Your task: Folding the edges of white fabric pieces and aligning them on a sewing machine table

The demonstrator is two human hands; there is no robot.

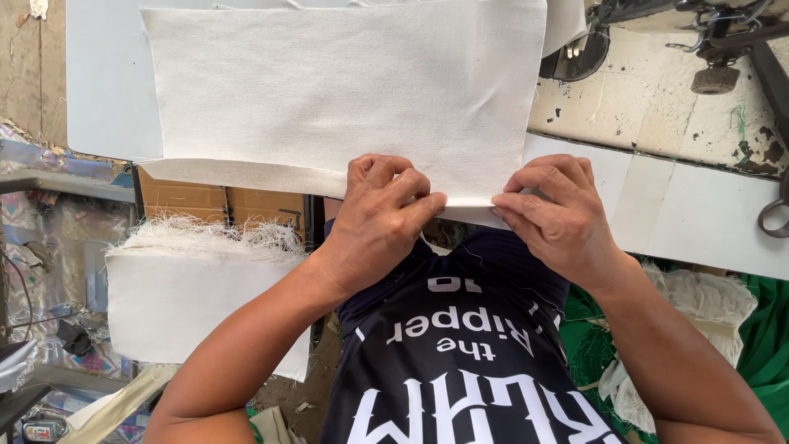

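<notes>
both forearms angle up from the lower corners. left hand (pixel 380 222) and right hand (pixel 552 215), knuckles up, pinch the folded near edge of a rectangular off-white woven cloth panel (pixel 345 90) (fingertips nearly meeting) lying on the pale worktable (pixel 699 214).

Both hands are pinching the folded near edge of a cream cloth panel (pixel 341 90) that is lying flat on a white table (pixel 682 210): left hand (pixel 382 218) and right hand (pixel 555 215) are sitting close together, fingertips gripping the hem. A stack of frayed cream cloth pieces (pixel 197 288) is resting beside the left forearm, and a sewing machine (pixel 699 33) is standing at the far right.
</notes>
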